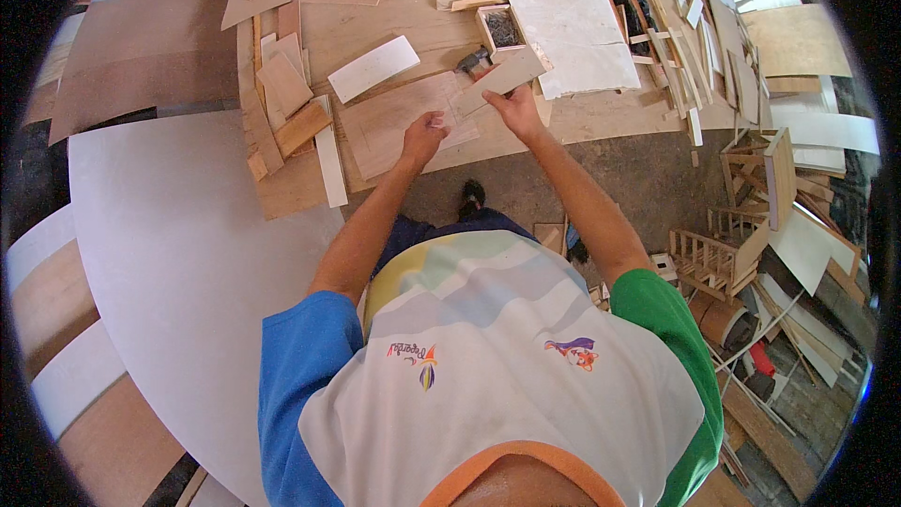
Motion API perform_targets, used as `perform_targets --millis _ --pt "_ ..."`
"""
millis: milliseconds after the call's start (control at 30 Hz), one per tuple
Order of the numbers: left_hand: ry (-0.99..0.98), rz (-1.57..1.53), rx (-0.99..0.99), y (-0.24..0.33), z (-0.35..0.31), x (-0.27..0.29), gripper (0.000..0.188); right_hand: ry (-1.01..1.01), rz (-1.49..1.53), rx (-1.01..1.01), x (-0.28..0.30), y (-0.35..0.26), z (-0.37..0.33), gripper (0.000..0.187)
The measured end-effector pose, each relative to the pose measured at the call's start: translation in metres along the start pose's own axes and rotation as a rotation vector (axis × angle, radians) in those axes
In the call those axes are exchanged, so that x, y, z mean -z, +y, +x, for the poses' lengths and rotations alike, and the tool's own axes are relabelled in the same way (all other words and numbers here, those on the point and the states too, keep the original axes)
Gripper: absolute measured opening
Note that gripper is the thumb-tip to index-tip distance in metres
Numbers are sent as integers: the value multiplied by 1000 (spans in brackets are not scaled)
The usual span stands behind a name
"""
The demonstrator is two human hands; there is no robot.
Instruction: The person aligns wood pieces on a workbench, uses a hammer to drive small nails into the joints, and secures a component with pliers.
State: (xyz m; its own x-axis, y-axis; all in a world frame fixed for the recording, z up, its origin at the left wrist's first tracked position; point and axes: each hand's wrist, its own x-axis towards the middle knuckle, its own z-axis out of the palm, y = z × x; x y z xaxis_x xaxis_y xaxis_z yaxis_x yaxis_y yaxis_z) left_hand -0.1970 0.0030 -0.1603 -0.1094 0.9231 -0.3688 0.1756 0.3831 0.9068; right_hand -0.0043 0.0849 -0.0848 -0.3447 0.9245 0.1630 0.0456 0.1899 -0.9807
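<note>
My right hand point(518, 113) grips a thin, pale rectangular wood board point(505, 77), thumb on its upper face, and holds it tilted over the workbench. To its left, my left hand point(426, 137) is closed with the fingertips pinched together; whatever is in them is too small to make out. Beneath and between the hands lies a flat light-brown plywood panel point(375, 136). Just beyond the held board is a hammer point(473, 59) with a dark head, its handle mostly hidden. A small wooden box point(486, 30) behind it contains a heap of dark nails.
A white board point(374, 69) and wood offcuts point(283, 83) lie at the bench's left. A large white sheet point(563, 19) covers its back right. Scrap strips point(662, 56) pile at the right edge, above slatted wooden frames point(713, 258) on the floor. A big white panel point(188, 282) stands at my left.
</note>
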Motion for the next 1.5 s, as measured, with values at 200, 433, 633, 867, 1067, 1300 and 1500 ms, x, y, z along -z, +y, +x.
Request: perform_targets --millis 200,433,633,867,1067,1300,1500 --pt "-19 630 -266 -21 7 9 51 -26 -173 1 0 34 11 31" --pt "-282 991 -269 -52 9 19 65 -100 -308 -152 -9 50 6 32" --pt "-240 981 -337 -58 -2 19 67 -68 -311 -66 -1 54 1 31" --pt "-268 883 -441 -75 10 34 60 -81 -415 -190 1 50 4 34" --pt "-102 471 -309 -25 12 46 52 40 -321 -64 6 69 10 49" --pt "289 398 -696 62 0 47 67 -183 121 -635 9 -2 17 42" --pt "80 752 -864 99 -4 35 75 -517 143 -858 14 -38 19 35"
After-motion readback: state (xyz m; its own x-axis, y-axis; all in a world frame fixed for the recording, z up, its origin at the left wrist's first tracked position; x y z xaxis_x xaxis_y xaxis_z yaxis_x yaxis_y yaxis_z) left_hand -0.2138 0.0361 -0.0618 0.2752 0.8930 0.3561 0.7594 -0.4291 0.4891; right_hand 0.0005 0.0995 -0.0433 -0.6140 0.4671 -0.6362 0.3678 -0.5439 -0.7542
